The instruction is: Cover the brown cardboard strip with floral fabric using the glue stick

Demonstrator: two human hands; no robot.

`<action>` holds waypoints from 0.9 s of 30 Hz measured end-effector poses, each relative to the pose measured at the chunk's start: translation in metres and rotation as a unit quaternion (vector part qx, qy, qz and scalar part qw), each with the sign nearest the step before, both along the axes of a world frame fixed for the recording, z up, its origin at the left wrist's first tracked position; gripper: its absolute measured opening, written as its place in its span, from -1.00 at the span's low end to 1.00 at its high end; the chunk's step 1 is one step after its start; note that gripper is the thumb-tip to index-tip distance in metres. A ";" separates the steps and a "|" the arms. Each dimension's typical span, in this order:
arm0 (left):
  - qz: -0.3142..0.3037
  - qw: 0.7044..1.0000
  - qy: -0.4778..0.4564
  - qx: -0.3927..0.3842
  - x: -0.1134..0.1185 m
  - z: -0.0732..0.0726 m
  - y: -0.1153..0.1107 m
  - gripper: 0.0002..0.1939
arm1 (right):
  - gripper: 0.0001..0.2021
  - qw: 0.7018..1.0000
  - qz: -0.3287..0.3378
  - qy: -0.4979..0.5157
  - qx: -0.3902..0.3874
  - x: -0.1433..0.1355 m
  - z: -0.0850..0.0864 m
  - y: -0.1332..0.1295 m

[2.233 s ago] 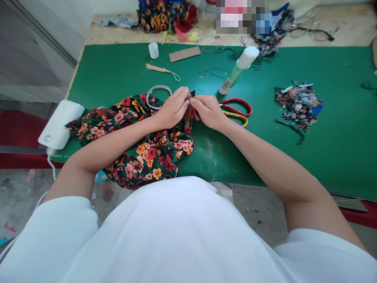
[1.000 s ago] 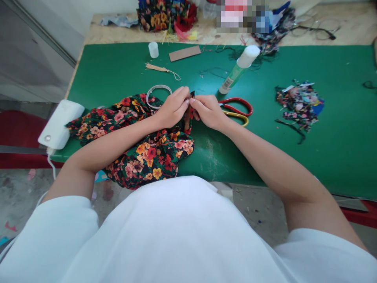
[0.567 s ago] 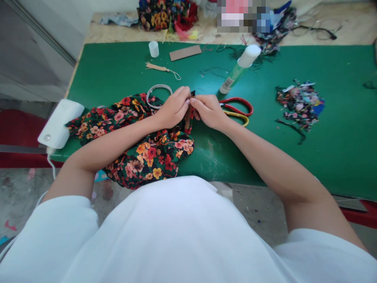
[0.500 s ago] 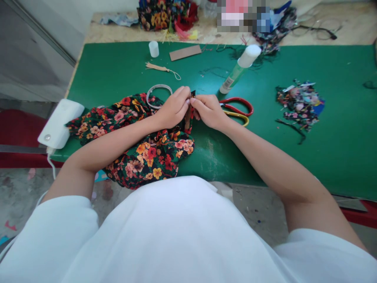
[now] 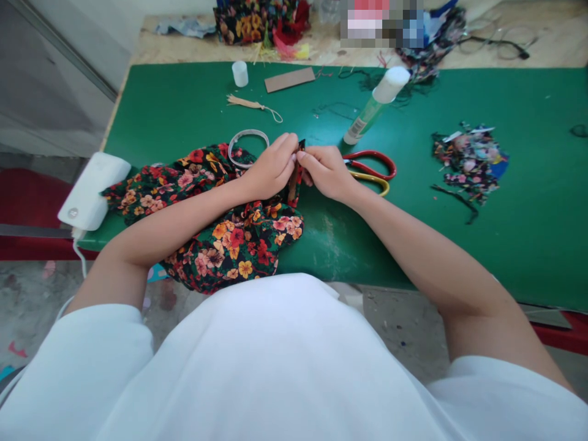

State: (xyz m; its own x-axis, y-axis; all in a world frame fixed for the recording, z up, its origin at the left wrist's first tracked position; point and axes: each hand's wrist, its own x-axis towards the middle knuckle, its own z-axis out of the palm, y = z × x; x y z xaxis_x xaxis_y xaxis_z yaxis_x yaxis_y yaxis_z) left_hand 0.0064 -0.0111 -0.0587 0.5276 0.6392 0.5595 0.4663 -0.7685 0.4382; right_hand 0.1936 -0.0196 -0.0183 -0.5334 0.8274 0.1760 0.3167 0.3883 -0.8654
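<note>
My left hand (image 5: pixel 272 166) and my right hand (image 5: pixel 327 171) meet at a narrow folded strip (image 5: pixel 294 187) with a brown inner face and floral cloth along its edges. Both hands are closed, pinching its upper end between thumbs and fingers. A dark floral fabric (image 5: pixel 229 245) with red, orange and yellow flowers lies bunched under my left forearm and drapes over the table's front edge. Just behind my left hand rests a whitish ring (image 5: pixel 248 132), partly on the cloth. Scissors (image 5: pixel 374 165) with one red and one yellow handle lie beside my right hand, their blades hidden.
A glue stick (image 5: pixel 374 107) stands behind the scissors. Farther back lie a white cap (image 5: pixel 239 74), a cardboard strip (image 5: pixel 289 79) and a beige tassel (image 5: pixel 252 104). Fabric scraps (image 5: pixel 468 162) are heaped at the right. A white power bank (image 5: pixel 94 191) with a cable sits at the left edge.
Both hands keep their pinch on the folded strip in nearly the same place. The view has shifted very slightly; nothing else visibly moves.
</note>
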 end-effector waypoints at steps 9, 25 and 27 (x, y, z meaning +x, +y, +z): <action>-0.002 1.000 -0.010 -0.012 -0.003 -0.001 0.001 -0.52 | -0.52 1.000 0.003 -0.010 0.015 0.001 -0.002 0.001; -0.015 1.000 -0.009 -0.014 -0.006 -0.001 0.003 -0.50 | -0.46 1.000 0.000 -0.016 0.003 0.000 0.002 -0.002; -0.010 1.000 -0.004 -0.014 -0.006 -0.001 0.002 -0.48 | -0.44 1.000 0.000 -0.016 0.006 0.000 0.002 -0.002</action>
State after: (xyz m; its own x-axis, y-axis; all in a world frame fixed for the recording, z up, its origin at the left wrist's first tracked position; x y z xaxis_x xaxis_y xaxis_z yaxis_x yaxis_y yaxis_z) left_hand 0.0002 -0.0088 -0.0594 0.5354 0.6449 0.5454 0.4479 -0.7643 0.4640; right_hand 0.1933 -0.0214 -0.0165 -0.5396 0.8250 0.1677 0.3443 0.3980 -0.8503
